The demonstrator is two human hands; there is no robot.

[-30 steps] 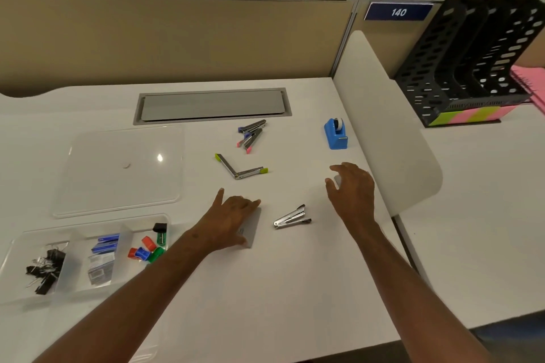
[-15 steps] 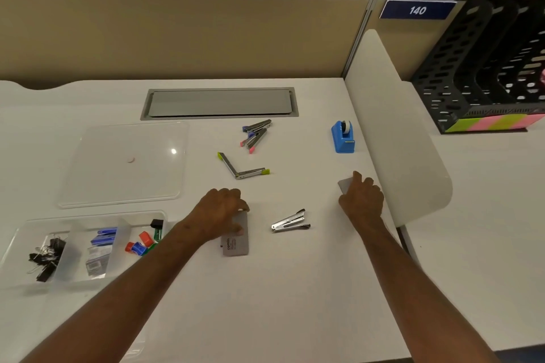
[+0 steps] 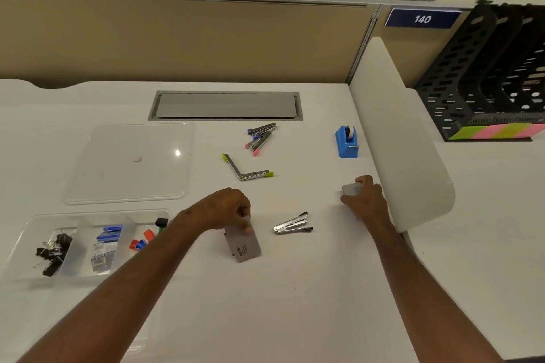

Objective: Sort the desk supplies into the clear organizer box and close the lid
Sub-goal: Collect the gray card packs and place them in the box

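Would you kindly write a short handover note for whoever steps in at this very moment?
Left hand pinches a grey printed card, lifting it off the white desk.
Right hand grips a small pale grey case.
Done: the clear organizer box holds black binder clips, blue staple boxes and coloured caps.
Left: four small staplers, the silver staple remover, the blue tape dispenser; then fit the clear flat lid.

Lid [image 3: 129,165] behind organizer box [image 3: 29,247]; staple remover [image 3: 292,225] between hands; tape dispenser [image 3: 346,141] far right.
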